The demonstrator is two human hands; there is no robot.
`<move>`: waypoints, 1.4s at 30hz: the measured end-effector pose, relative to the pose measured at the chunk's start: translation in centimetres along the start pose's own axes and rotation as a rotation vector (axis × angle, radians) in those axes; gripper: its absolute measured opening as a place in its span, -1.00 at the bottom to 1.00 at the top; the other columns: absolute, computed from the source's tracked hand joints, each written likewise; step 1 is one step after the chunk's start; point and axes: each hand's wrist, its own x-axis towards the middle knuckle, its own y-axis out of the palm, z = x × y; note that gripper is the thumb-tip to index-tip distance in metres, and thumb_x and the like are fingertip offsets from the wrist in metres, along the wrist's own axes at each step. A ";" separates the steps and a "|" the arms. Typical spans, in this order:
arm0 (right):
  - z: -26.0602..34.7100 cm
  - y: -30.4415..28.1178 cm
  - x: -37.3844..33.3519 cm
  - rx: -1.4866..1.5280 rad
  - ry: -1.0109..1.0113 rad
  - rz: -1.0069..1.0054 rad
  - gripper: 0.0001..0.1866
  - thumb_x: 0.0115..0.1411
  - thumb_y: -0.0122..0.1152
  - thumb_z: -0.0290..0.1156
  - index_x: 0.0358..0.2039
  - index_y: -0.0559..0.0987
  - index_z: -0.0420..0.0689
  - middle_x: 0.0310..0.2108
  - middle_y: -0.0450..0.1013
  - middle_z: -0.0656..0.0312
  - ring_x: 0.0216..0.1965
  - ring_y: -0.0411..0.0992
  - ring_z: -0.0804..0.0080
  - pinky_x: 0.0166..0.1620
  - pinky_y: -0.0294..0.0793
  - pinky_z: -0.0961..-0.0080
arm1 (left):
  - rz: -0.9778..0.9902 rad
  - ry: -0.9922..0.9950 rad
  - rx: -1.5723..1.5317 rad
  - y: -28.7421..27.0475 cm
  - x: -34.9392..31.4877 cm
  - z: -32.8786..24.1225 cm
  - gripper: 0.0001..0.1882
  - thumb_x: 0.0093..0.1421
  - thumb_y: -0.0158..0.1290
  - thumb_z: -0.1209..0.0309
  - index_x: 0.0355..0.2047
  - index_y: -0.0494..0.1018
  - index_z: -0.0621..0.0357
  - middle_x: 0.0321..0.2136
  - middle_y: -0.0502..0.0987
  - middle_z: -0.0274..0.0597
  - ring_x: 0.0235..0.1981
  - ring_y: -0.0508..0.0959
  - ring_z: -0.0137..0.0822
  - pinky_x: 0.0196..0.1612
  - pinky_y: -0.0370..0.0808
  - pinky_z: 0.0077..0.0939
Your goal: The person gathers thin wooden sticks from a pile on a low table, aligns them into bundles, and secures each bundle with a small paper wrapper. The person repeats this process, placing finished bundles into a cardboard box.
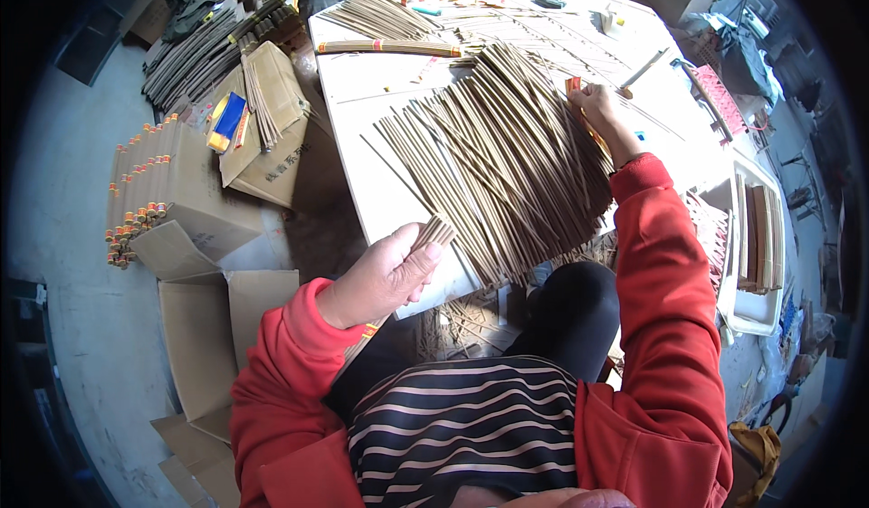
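My left hand [385, 273] is closed round a bundle of brown incense sticks [437, 231]. The stick ends stick out above my fist, and a red-and-yellow band [369, 331] shows on the bundle below it. On the white table [348, 137] in front of me lies a wide heap of loose incense sticks [507, 155], some crossing the others. At the heap's right edge my right hand [599, 108] pinches a small orange-red paper label [573, 85]. More orange paper shows under this hand, partly hidden by it.
A banded bundle [389, 47] and more loose sticks [380, 15] lie at the table's far side. Cardboard boxes [195, 327] stand at left, beside stacked finished bundles [140, 191]. A white tray [756, 304] holding sticks is at right. A wooden-handled tool [644, 72] lies on the table.
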 end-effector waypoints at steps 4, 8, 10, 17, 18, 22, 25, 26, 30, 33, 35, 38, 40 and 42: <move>-0.8 -0.9 -0.1 -0.122 -0.123 -0.051 -0.76 0.09 0.09 -0.32 -0.58 0.48 -0.24 -0.76 0.28 0.32 -0.67 0.18 0.55 -0.53 0.23 0.47 | 0.030 0.008 0.010 0.4 0.3 -0.2 -0.65 0.28 -0.23 0.15 -0.27 0.25 0.24 -0.58 0.28 -0.35 -0.64 0.27 -0.62 -0.60 0.27 -0.77; 0.5 -0.8 -0.9 -0.087 -0.282 -0.181 -0.74 0.12 0.09 -0.27 -0.52 0.49 -0.23 -0.65 0.32 0.23 -0.56 0.23 0.55 -0.41 0.26 0.51 | 0.019 0.024 0.009 0.7 -0.3 -0.4 -0.66 0.28 -0.24 0.16 -0.28 0.25 0.24 -0.59 0.28 -0.36 -0.65 0.27 -0.62 -0.60 0.28 -0.76; 0.1 -1.0 -0.8 -0.011 -0.469 -0.303 -0.75 0.12 0.08 -0.27 -0.50 0.50 -0.22 -0.59 0.35 0.18 -0.50 0.26 0.56 -0.35 0.27 0.53 | 0.020 0.036 0.021 0.8 -0.5 -0.3 -0.66 0.28 -0.24 0.16 -0.29 0.25 0.24 -0.59 0.28 -0.36 -0.65 0.27 -0.62 -0.60 0.28 -0.76; 9.1 -4.5 -6.1 0.755 -0.423 -0.059 -0.78 0.11 0.15 -0.41 -0.27 0.53 -0.29 -0.40 0.48 0.28 -0.31 0.38 0.60 -0.19 0.32 0.66 | -0.029 0.081 -0.018 1.5 -2.3 -0.5 -0.65 0.28 -0.24 0.15 -0.31 0.25 0.25 -0.61 0.28 -0.35 -0.67 0.27 -0.62 -0.62 0.26 -0.77; 10.9 -5.5 -8.6 0.713 -0.442 -0.027 -0.77 0.12 0.15 -0.41 -0.27 0.51 -0.29 -0.41 0.47 0.27 -0.31 0.39 0.59 -0.18 0.33 0.64 | -0.036 0.075 -0.012 1.7 -2.4 -0.7 -0.63 0.28 -0.24 0.14 -0.30 0.27 0.26 -0.61 0.28 -0.36 -0.68 0.26 -0.62 -0.63 0.26 -0.77; 15.2 -4.8 -18.3 0.733 -0.443 0.264 -0.83 0.16 0.09 -0.41 -0.29 0.44 -0.24 -0.46 0.42 0.28 -0.41 0.37 0.60 -0.26 0.35 0.69 | -0.060 0.117 -0.023 2.5 -4.1 -0.8 -0.61 0.27 -0.22 0.11 -0.29 0.28 0.26 -0.61 0.29 -0.36 -0.68 0.28 -0.61 -0.63 0.24 -0.78; 17.8 -3.1 -25.4 0.763 -0.211 0.460 -0.83 0.19 0.04 -0.37 -0.35 0.45 -0.23 -0.62 0.34 0.34 -0.61 0.30 0.66 -0.52 0.26 0.76 | -0.091 0.125 -0.081 3.3 -5.5 -1.1 -0.63 0.26 -0.21 0.12 -0.29 0.28 0.24 -0.60 0.30 -0.37 -0.68 0.28 -0.63 -0.65 0.23 -0.80; 17.9 -2.5 -27.2 0.825 -0.203 0.476 -0.81 0.20 0.02 -0.35 -0.38 0.45 -0.22 -0.65 0.31 0.36 -0.71 0.21 0.70 -0.64 0.16 0.80 | -0.075 0.140 -0.072 3.6 -5.7 -1.1 -0.63 0.26 -0.20 0.12 -0.29 0.28 0.24 -0.60 0.30 -0.37 -0.69 0.28 -0.63 -0.65 0.23 -0.80; 20.3 -1.4 -31.5 0.788 -0.079 0.495 -0.74 0.13 0.16 -0.26 -0.55 0.46 -0.19 -0.71 0.29 0.43 -0.69 0.14 0.79 -0.65 0.08 0.80 | -0.077 0.151 -0.070 4.4 -6.6 -0.8 -0.65 0.26 -0.18 0.14 -0.28 0.28 0.23 -0.60 0.31 -0.37 -0.69 0.28 -0.64 -0.65 0.23 -0.81; 20.7 -1.3 -32.5 0.723 -0.049 0.527 -0.71 0.10 0.20 -0.23 -0.58 0.46 -0.19 -0.72 0.27 0.44 -0.71 0.13 0.79 -0.67 0.06 0.80 | -0.077 0.152 -0.104 5.0 -7.5 -0.7 -0.65 0.26 -0.18 0.16 -0.22 0.27 0.25 -0.59 0.31 -0.36 -0.67 0.29 -0.65 -0.64 0.24 -0.81; 21.3 -1.5 -32.8 0.653 -0.047 0.523 -0.70 0.09 0.21 -0.23 -0.59 0.46 -0.19 -0.73 0.26 0.45 -0.71 0.12 0.80 -0.68 0.05 0.79 | -0.077 0.169 -0.109 5.5 -8.0 -0.8 -0.65 0.27 -0.19 0.17 -0.19 0.27 0.26 -0.59 0.31 -0.35 -0.67 0.29 -0.65 -0.64 0.24 -0.81; 21.8 -1.9 -33.4 0.598 -0.050 0.497 -0.69 0.09 0.21 -0.25 -0.63 0.45 -0.19 -0.75 0.22 0.47 -0.71 0.10 0.80 -0.69 0.03 0.79 | -0.049 0.177 -0.093 5.8 -8.4 -0.5 -0.65 0.27 -0.20 0.20 -0.15 0.26 0.26 -0.58 0.31 -0.36 -0.67 0.28 -0.65 -0.62 0.24 -0.82; 21.8 -2.1 -33.5 0.534 -0.028 0.509 -0.70 0.09 0.21 -0.27 -0.63 0.47 -0.21 -0.74 0.23 0.48 -0.69 0.09 0.81 -0.67 0.03 0.78 | -0.039 0.179 -0.085 5.9 -8.7 -0.5 -0.66 0.28 -0.20 0.21 -0.14 0.25 0.26 -0.57 0.30 -0.36 -0.67 0.27 -0.65 -0.61 0.24 -0.82; 21.8 -2.1 -33.8 0.550 -0.105 0.483 -0.71 0.09 0.21 -0.27 -0.61 0.48 -0.23 -0.73 0.24 0.48 -0.68 0.09 0.80 -0.66 0.05 0.78 | -0.027 0.192 -0.081 6.1 -8.9 -0.5 -0.66 0.28 -0.21 0.21 -0.13 0.25 0.26 -0.57 0.30 -0.35 -0.66 0.27 -0.65 -0.61 0.24 -0.82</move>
